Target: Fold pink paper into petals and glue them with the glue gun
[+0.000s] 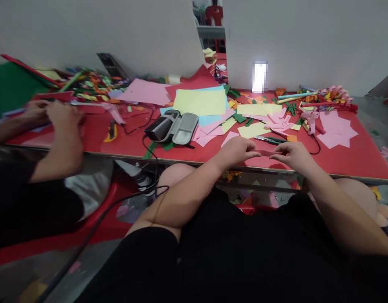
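My left hand (pixel 237 150) and my right hand (pixel 291 155) rest on the near edge of the red table (pixel 354 162). Together they pinch a narrow red paper strip (pixel 267 152) stretched between them, each at one end, fingers closed on it. Just beyond the strip lie green-handled scissors (pixel 269 139) and several pink paper pieces (pixel 278 122). Yellow paper sheets (pixel 255 110) lie farther back.
An open grey case (pixel 173 127) with a black cable sits left of my hands. A co-worker's hands (pixel 51 115) work on paper at the far left. Coloured paper scraps, paper flowers (pixel 334 94), a large yellow sheet (pixel 200 102) and pink sheets (pixel 337 128) cover the table.
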A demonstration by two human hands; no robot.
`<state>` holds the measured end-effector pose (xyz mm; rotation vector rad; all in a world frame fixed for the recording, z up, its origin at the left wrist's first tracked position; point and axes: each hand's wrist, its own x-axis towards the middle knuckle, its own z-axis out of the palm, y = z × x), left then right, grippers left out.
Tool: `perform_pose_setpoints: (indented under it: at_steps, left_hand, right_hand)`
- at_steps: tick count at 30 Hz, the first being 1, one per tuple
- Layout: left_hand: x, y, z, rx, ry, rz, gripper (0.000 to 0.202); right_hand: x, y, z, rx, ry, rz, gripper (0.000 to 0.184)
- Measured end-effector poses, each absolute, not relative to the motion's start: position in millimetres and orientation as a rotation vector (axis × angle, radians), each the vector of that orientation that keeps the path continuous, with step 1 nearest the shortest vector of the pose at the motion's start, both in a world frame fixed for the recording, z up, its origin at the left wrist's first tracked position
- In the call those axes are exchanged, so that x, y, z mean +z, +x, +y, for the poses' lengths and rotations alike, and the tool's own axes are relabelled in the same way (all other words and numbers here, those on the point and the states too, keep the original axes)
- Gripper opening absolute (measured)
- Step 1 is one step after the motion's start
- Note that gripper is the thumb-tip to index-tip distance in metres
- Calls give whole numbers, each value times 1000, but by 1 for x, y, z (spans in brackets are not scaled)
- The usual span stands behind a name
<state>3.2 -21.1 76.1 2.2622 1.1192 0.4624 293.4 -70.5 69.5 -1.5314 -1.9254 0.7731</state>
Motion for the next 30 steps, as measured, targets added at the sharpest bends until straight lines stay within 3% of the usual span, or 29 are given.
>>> perform_pose_setpoints:
  at_steps: [9,13,18,22,24,30]
  left_hand:
    - [54,6,-1,692,1847,983,29]
    - [46,15,2,770,1607,1023,25]
    - [47,22,-2,685,1433,1057,33]
    - [48,25,-4,664,1338,1071,26]
    - [48,28,-5,681,1296,1075,19]
    - [41,35,-7,694,1330,1032,16]
  right_hand:
    - [45,296,-63,861,-1477,-1686,49]
    - [32,283,-62,823,-1484,-1637,34]
    - [30,274,-66,549,-1459,-1766,11]
    - [28,276,-68,463,-1427,-1838,8]
    - [27,275,-68,522,-1429,-1806,12]
    - [22,263,-65,918,-1437,-1560,49]
